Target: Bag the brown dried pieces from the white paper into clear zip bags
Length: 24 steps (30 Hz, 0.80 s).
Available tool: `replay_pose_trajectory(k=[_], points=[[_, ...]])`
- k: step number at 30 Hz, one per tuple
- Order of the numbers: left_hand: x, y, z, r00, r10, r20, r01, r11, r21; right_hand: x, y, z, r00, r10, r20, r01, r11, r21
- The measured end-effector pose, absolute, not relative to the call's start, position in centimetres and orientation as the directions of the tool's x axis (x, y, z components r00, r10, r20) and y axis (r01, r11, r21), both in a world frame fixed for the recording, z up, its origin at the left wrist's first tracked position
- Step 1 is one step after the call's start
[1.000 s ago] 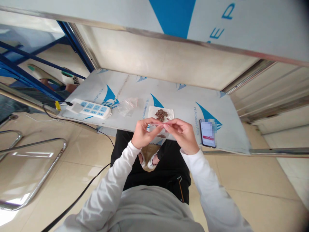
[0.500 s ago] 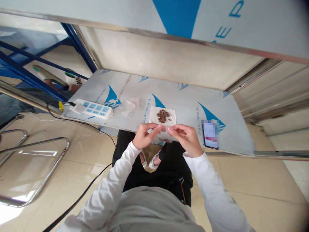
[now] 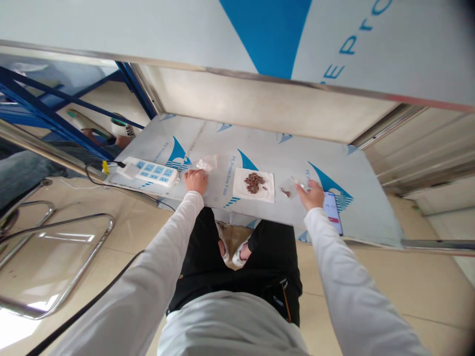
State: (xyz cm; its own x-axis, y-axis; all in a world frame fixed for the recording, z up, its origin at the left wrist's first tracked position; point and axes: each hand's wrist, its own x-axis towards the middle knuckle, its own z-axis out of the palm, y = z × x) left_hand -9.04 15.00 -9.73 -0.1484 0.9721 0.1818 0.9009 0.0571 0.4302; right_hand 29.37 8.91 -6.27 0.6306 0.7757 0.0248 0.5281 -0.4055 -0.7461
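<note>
The hands are well apart on the surface (image 3: 293,153), both wrists close to its near edge and the sleeves crossing it. The left hand (image 3: 196,181) rests fingers down at the near side of some clear bags (image 3: 208,162), with a power strip (image 3: 158,171) just to its left. The right hand (image 3: 310,195), thumb and fingers a little spread, is at a small clear bag (image 3: 285,192) with brown contents, and a phone (image 3: 333,212) lies just beyond its outer side, near the front edge. Between the hands, nearer the right, a white paper square (image 3: 239,190) carries a pile of brown pieces (image 3: 254,183), with a strip of surface on either side. Beyond the hands the surface runs back to a pale panel (image 3: 245,106), while a shelf (image 3: 178,29) juts overhead, cut off by the top of the view. The left fingertips are hidden under that hand, so whether it grips a bag I cannot tell; the right hand's fingers blur into the plastic, and it may be pinching the bag or merely touching it.
</note>
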Motion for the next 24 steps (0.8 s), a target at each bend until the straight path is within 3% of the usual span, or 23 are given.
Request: replay_pose_trajectory(k=[2,4,7,9,11,14,17,20,24], points=[[-9.0,14.8,-9.4,-0.133,0.973,0.188,0.908,0.044,0.417,28.0,8.3,-6.1,0.574,0.806,0.149,0.653,-0.340,-0.677],[-8.7,14.0,-8.9,-0.133,0.965,0.228,0.905,0.024,0.425,25.7,7.5,-5.6,0.478,0.857,0.192,0.679,-0.222,-0.699],[-7.7,11.8,-8.2,-0.158,0.908,0.389,0.848,-0.077,0.525,20.7,6.6,-4.3,0.300,0.946,0.124,0.535,-0.059,-0.843],[-6.5,9.6,-7.9,-0.164,0.853,0.495,0.776,-0.198,0.599,16.9,6.6,-3.2,0.152,0.988,0.036,0.400,-0.028,-0.916],[-5.1,7.3,-7.7,-0.137,0.818,0.559,0.715,-0.309,0.627,13.6,7.0,-2.3,0.061,0.998,-0.032,0.309,-0.049,-0.950],[-3.1,4.5,-7.0,-0.093,0.808,0.581,0.648,-0.394,0.652,10.8,7.8,-1.6,0.043,0.999,-0.010,0.306,-0.022,-0.952],[-1.7,3.5,-5.8,-0.092,0.877,0.471,0.489,-0.373,0.789,10.4,7.7,-1.7,0.051,0.992,0.117,0.419,0.085,-0.904],[-1.0,4.0,-4.9,-0.189,0.962,0.199,0.149,-0.172,0.974,11.1,6.6,-2.2,-0.010,0.967,0.253,0.524,0.221,-0.823],[-0.6,5.2,-5.0,-0.163,0.985,-0.060,-0.144,0.037,0.989,11.8,4.9,-2.9,-0.030,0.949,0.313,0.552,0.277,-0.787]])
